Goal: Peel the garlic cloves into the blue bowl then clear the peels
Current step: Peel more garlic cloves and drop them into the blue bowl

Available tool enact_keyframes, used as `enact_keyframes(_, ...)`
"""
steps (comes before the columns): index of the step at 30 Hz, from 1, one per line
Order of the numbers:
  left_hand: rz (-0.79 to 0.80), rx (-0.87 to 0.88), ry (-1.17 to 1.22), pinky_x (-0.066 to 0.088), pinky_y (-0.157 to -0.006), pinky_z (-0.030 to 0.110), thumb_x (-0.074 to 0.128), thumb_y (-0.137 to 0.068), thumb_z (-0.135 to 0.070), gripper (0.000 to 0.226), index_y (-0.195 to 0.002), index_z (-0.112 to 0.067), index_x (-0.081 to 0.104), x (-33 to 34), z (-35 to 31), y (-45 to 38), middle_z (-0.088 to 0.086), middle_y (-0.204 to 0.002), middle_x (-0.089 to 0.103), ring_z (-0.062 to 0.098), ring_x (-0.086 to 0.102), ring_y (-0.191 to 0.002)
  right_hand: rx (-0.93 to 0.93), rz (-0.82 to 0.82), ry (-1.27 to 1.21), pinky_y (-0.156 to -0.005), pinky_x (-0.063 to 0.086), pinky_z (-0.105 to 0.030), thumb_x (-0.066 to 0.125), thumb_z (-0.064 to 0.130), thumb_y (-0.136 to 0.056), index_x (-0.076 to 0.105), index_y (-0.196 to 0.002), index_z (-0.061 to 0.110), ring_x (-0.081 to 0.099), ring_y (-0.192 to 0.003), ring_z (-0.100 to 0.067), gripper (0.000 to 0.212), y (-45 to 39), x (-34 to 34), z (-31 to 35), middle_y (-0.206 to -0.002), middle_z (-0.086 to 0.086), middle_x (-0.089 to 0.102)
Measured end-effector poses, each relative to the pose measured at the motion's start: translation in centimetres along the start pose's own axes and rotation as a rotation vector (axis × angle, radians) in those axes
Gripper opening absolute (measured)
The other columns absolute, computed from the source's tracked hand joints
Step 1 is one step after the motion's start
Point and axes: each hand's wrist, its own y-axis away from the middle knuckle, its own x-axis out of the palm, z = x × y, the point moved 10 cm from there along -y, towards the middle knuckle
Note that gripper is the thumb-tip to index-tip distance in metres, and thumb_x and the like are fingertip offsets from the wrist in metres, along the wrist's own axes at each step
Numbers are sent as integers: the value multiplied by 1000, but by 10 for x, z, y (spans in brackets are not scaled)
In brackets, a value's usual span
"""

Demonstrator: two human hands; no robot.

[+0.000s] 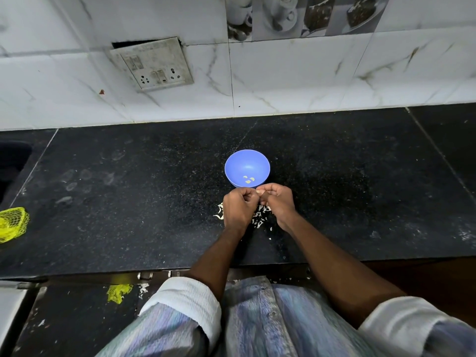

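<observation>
My left hand [238, 210] and right hand [279, 202] meet fingertip to fingertip, both pinching one garlic clove [257, 192] just beside the blue bowl's [237, 163] near rim. Peeled cloves [248, 179] lie inside the bowl. Peels [260, 215] lie scattered on the bench [128, 202] beneath my hands.

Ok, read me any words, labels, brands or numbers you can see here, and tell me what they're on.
None can be read.
Switch plate on the wall: no legible markings.
Picture tiles: cups and cake images only, no text.
Blue bowl and yellow net: unlabelled.
</observation>
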Motion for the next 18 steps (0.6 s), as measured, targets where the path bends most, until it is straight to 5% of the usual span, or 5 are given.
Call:
enact_keyframes(12,-13,-64,53,47,-58,10,79,-85,-19,8,-78,-16,77,-2,8,-2,-10,-67,72,6,68,-67,-6,135,-15,-64,54,-22,65,-4,-96,72,-107,-1,65,-69,-13,13,3,6,2,-91,-17,76)
enact_keyframes(18,3,-127,127,54,-63,18,80,-87,-22,8,-82,-16,79,4,12,-3,-8,-70,75,3,71,-67,66,62,-126,-71,55,-27,64,-2,-97,73,-102,2,64,-74,-17,12,0,4,-8,-88,-13,76)
